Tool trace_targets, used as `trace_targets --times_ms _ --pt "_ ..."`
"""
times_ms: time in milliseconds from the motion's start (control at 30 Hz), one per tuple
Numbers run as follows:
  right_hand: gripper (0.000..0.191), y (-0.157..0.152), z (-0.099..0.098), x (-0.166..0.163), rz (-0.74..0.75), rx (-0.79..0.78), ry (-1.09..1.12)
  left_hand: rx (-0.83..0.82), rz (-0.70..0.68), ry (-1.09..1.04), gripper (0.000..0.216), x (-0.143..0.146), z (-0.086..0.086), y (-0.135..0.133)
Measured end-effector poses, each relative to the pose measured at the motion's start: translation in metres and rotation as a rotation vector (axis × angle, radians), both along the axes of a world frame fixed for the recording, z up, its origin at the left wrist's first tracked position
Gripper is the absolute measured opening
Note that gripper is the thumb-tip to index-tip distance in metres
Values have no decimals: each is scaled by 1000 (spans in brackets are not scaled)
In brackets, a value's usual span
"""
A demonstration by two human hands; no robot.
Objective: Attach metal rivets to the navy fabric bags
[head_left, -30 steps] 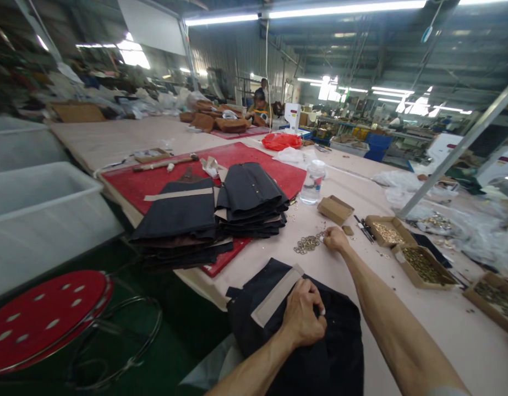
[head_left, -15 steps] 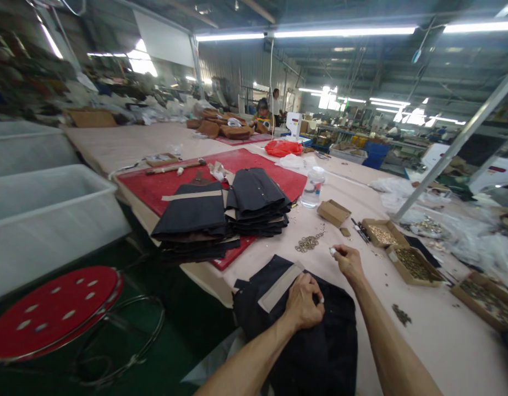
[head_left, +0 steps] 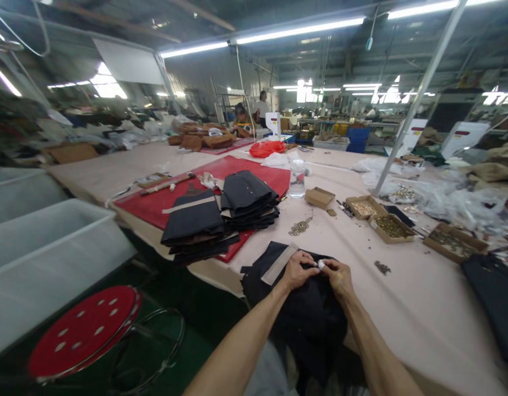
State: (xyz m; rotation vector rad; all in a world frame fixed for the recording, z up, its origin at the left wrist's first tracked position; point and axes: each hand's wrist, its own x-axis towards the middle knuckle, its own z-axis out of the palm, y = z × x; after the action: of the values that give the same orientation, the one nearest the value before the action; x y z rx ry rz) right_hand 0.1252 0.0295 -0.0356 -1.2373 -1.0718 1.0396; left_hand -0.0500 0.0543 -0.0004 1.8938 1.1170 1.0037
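Observation:
A dark fabric piece [head_left: 307,313] with a beige strip [head_left: 279,263] lies at the table's near edge. My left hand [head_left: 297,269] rests on it, fingers curled and pinching the cloth. My right hand [head_left: 338,275] is beside the left, fingers pinched on something small that I cannot make out, touching the same spot of cloth. A small heap of metal rings [head_left: 300,226] lies on the table just beyond the fabric.
Two stacks of dark fabric [head_left: 218,212] sit on a red mat [head_left: 262,170]. A plastic bottle [head_left: 297,179], cardboard boxes of metal parts [head_left: 392,226] and clear bags stand to the right. A red stool [head_left: 82,333] and grey bins [head_left: 51,247] are at left. People work far back.
My right hand drew back from the ring heap to the fabric and now meets my left hand. The view swung to the right.

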Motion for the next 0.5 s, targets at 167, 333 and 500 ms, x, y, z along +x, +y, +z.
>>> trace_targets --times_ms 167,333,500 --pt "40 -5 5 -1 107 -103 114 7 -24 39 9 2 0 0" --pt "38 -10 11 0 130 -103 78 13 -41 88 7 3 0 1" --pt "29 -6 7 1 150 -141 22 -12 -52 34 6 2 -2 3"
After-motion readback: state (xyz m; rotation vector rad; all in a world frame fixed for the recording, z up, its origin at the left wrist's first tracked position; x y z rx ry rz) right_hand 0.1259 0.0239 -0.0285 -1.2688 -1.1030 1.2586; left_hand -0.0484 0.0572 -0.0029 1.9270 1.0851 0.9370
